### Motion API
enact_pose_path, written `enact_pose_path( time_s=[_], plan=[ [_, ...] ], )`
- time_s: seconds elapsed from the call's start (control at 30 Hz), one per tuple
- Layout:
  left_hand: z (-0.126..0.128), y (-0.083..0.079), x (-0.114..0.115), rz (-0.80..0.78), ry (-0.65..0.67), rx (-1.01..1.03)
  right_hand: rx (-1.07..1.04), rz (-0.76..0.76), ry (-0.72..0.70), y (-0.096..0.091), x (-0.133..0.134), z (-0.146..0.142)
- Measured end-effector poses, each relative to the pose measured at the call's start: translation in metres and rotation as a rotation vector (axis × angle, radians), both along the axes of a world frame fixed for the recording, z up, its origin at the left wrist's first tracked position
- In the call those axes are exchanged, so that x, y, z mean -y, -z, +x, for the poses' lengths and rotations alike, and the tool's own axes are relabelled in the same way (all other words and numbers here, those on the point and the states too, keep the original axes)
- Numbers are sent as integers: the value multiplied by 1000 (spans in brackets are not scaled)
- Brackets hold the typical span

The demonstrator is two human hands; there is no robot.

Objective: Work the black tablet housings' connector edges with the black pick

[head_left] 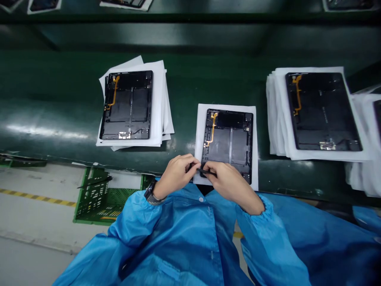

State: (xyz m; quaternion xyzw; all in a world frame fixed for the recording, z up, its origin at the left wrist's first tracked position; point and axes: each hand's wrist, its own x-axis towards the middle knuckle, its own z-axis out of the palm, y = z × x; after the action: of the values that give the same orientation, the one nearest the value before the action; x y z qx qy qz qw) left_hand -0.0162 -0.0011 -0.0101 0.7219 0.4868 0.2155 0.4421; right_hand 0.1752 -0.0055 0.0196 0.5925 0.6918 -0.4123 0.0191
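Observation:
Directly before me lies an open tablet housing [224,145], black inside with an orange flex cable [212,129] along its left side. It rests on a white foam sheet [254,159]. Over its lower left corner, my left hand [177,172] is closed in a pinch at the left end of a thin black piece [205,171]. My right hand [228,179] has its fingers closed around the right end of that same piece. Whether it is a tool or a strip I cannot tell. My hands hide the housing's bottom edge.
A similar housing [127,107] lies on white sheets to the left, and another [324,111] tops a stack of sheets [276,115] at right. A shelf edge [190,18] crosses behind. Below the bench [59,103] stands a green crate [92,198]. Blue clothing [321,234] shows at right.

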Motion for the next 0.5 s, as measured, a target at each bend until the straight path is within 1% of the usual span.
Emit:
enact_pose_path(
  time_s=[0.13, 0.4, 0.5],
  plan=[
    [-2, 0, -1, 4, 12, 11, 48, -6, -27, -2, -1, -3],
    [-5, -1, 1, 39, 37, -27, 241, -17, -177, -11, -11, -13],
    [-7, 0, 3, 52, 44, -40, 269, -5, -194, -12, -11, -14]
  ],
)
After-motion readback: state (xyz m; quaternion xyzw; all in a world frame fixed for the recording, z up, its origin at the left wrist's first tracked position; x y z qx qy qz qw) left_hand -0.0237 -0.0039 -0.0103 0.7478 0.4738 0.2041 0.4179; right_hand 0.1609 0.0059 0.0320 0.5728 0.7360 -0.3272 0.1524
